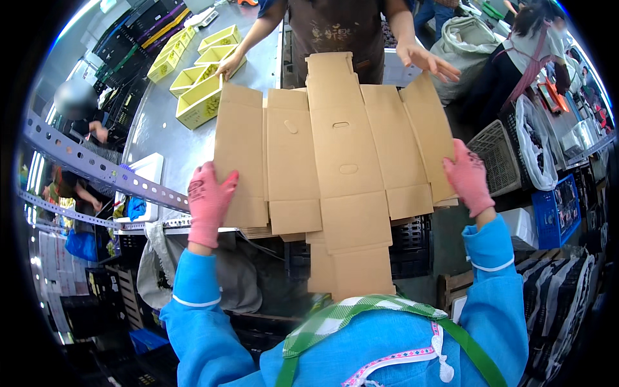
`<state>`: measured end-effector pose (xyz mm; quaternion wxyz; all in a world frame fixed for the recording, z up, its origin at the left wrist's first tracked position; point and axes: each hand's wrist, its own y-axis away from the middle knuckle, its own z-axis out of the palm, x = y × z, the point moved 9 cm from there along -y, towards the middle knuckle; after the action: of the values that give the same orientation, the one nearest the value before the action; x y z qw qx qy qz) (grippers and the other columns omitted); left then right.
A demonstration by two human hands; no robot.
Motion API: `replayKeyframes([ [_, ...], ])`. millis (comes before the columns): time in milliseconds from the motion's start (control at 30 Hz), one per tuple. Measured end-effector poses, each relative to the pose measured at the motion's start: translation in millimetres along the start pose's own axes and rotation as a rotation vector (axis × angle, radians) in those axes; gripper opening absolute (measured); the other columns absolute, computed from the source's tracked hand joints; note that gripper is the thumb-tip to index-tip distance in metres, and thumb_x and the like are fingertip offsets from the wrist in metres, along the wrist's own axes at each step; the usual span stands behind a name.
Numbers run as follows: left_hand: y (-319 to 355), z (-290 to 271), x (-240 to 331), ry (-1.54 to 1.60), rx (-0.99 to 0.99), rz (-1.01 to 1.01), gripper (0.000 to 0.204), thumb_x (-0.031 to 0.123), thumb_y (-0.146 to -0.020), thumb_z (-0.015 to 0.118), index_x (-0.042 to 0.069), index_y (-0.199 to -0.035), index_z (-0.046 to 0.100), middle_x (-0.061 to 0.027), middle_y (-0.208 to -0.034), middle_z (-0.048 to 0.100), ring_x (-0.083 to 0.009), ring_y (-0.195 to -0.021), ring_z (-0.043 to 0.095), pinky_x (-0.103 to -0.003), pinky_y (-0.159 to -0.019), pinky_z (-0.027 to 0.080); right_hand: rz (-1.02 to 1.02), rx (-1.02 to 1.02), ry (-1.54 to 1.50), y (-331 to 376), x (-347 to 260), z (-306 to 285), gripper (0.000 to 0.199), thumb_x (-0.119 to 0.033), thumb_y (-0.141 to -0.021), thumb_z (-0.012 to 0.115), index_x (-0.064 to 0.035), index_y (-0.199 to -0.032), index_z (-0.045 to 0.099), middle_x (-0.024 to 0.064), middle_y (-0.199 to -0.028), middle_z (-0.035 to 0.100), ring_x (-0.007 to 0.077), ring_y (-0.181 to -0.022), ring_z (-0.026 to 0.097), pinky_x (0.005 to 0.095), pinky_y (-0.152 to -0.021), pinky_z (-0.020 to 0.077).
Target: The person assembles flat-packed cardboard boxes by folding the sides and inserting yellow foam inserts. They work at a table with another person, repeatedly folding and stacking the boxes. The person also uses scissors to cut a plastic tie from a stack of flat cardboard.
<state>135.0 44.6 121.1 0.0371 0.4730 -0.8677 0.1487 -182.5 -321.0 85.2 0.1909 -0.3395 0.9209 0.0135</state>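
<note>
An unfolded cardboard box blank (348,148) lies in front of me, its side panels raised and a narrow strip running toward my body. It has a slotted hand hole in the middle panel and creased fold lines. My left hand (209,203), in a pink glove, grips its left edge with the thumb on the front face. On the opposite edge, my right hand (467,177), also gloved in pink, holds the right flap. More flat cardboard shows beneath the blank. Across from me, a co-worker's hand (229,66) is at its far left corner; their other hand (429,63) hovers by the far right corner, fingers spread.
Yellow-green cartons (200,102) holding green fruit stand on the metal table (161,132) to the left. A perforated metal rail (103,155) crosses there. Black crates (412,238) lie below the cardboard. To the right are a grey crate (493,158) and a blue crate (558,213).
</note>
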Motion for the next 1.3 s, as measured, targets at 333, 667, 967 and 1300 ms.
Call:
replayKeyframes([
  [333, 33, 141, 111, 0.161, -0.235, 0.25, 0.029, 0.025, -0.084, 0.058, 0.006, -0.105, 0.063, -0.0158, -0.098, 0.062, -0.0324, -0.084, 0.064, -0.046, -0.067, 0.054, -0.321, 0.047, -0.05, 25, -47, 98, 0.057, -0.037, -0.087, 0.059, -0.003, -0.13, 0.045, 0.0233, -0.12, 0.052, 0.038, -0.102, 0.055, 0.0449, -0.089, 0.0456],
  [667, 31, 131, 32, 0.027, -0.224, -0.202, 0.096, 0.064, -0.064, 0.074, -0.006, -0.122, 0.044, -0.0268, -0.109, 0.057, -0.04, -0.103, 0.057, -0.043, -0.089, 0.048, 0.36, -0.418, -0.429, 16, 21, 100, 0.073, -0.049, -0.077, 0.073, 0.0079, -0.118, 0.051, 0.0202, -0.111, 0.062, 0.0282, -0.103, 0.06, 0.0361, -0.089, 0.046],
  [967, 4, 94, 66, 0.348, -0.169, -0.033, 0.094, 0.042, -0.062, 0.083, -0.007, -0.125, 0.035, -0.0271, -0.116, 0.054, -0.0386, -0.094, 0.063, -0.041, -0.082, 0.053, 0.107, -0.322, -0.584, -14, -28, 81, 0.054, -0.034, -0.074, 0.075, 0.0023, -0.109, 0.054, 0.0196, -0.095, 0.066, 0.0291, -0.085, 0.065, 0.0374, -0.079, 0.0503],
  [1300, 17, 90, 226, -0.069, -0.583, 0.504, 0.035, 0.04, -0.078, 0.068, 0.006, -0.081, 0.064, -0.0074, -0.119, 0.057, -0.0318, -0.092, 0.063, -0.039, -0.078, 0.051, -0.165, 0.049, -0.267, -4, -112, 57, 0.068, -0.014, -0.078, 0.062, -0.0002, -0.136, 0.029, 0.028, -0.131, 0.042, 0.0422, -0.102, 0.056, 0.0445, -0.087, 0.0476],
])
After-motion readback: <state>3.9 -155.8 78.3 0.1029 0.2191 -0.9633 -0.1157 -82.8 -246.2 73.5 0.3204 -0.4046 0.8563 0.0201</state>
